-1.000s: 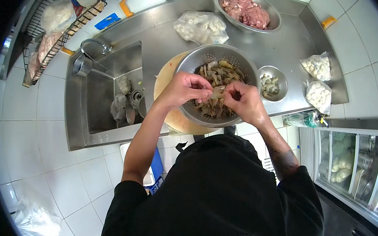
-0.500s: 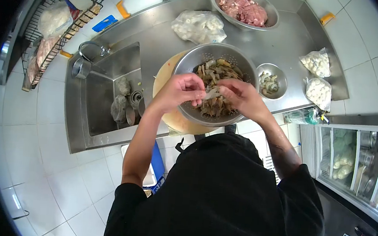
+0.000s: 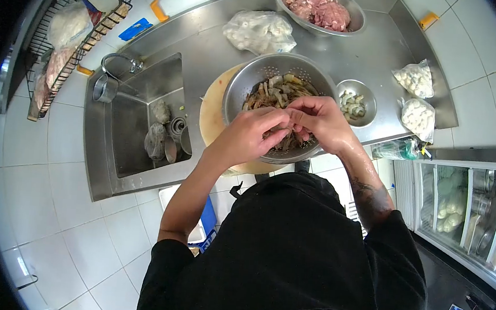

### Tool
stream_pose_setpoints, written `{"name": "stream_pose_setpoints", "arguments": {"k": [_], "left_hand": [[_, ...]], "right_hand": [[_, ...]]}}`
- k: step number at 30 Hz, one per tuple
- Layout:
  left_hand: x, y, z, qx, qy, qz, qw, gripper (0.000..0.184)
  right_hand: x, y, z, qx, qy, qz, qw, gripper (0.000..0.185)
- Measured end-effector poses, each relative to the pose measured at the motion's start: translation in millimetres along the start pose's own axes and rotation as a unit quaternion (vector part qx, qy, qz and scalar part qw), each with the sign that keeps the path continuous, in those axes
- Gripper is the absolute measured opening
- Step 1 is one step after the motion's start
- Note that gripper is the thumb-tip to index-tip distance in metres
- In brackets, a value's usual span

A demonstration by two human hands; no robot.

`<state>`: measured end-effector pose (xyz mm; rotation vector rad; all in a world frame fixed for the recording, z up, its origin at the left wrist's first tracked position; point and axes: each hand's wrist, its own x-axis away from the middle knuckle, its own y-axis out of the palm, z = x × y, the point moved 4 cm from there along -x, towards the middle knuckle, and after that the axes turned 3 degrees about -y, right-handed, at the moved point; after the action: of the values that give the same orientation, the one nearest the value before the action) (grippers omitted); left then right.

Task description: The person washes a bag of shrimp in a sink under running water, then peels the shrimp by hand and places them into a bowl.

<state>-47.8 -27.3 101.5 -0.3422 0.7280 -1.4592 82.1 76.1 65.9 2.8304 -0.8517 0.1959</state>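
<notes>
My left hand and my right hand meet over a steel colander, fingertips pinched together on a shrimp that the fingers now mostly hide. Unpeeled grey-brown shrimp are heaped inside the colander, below my fingers. The colander rests on a round, pale cutting board. To the right of my right hand, a small steel bowl holds several peeled shrimp.
A bag of pale pieces and a bowl of raw meat lie behind the colander. Two more bags sit at the right. The sink at the left holds bagged items. A glass-fronted fridge stands lower right.
Both hands have come closer together and the left has rolled over, its back now facing up. The pale shrimp seen between the fingertips is now mostly covered.
</notes>
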Motion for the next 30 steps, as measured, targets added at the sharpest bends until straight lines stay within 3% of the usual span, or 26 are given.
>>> {"name": "stream_pose_setpoints", "arguments": {"k": [7,10,14,17,20,23,26,27,30], "left_hand": [[8,1,-17,0.024,-0.028,-0.008,0.999,0.019],[14,0,-32,0.025,-0.067,-0.024,0.997,0.019],[5,8,-41,0.009,-0.078,0.006,0.997,0.022],[-8,22,-45,0.145,-0.097,0.099,0.98,0.028],[-13,36,-59,0.155,-0.12,0.066,0.978,0.026],[-10,46,-62,0.229,-0.247,0.0,0.941,0.019],[-3,55,-73,0.269,-0.314,-0.033,0.91,0.017],[-1,56,-76,0.248,-0.319,-0.023,0.914,0.018],[2,55,-88,0.13,-0.294,0.018,0.947,0.02]], "right_hand": [[7,-14,1,0.051,0.013,0.049,0.997,0.014],[10,-38,-1,0.137,-0.028,0.114,0.984,0.014],[14,-40,-8,0.217,-0.028,0.056,0.974,0.01],[9,-34,-5,0.233,-0.127,0.054,0.963,0.01],[9,-24,-15,0.286,-0.196,0.051,0.936,0.011],[10,-18,-14,0.328,-0.228,0.062,0.915,0.019],[20,-11,-10,0.377,-0.308,-0.001,0.873,0.026],[23,-11,-7,0.356,-0.306,-0.031,0.883,0.031],[37,-22,-10,0.366,-0.317,0.011,0.875,0.023]]}}
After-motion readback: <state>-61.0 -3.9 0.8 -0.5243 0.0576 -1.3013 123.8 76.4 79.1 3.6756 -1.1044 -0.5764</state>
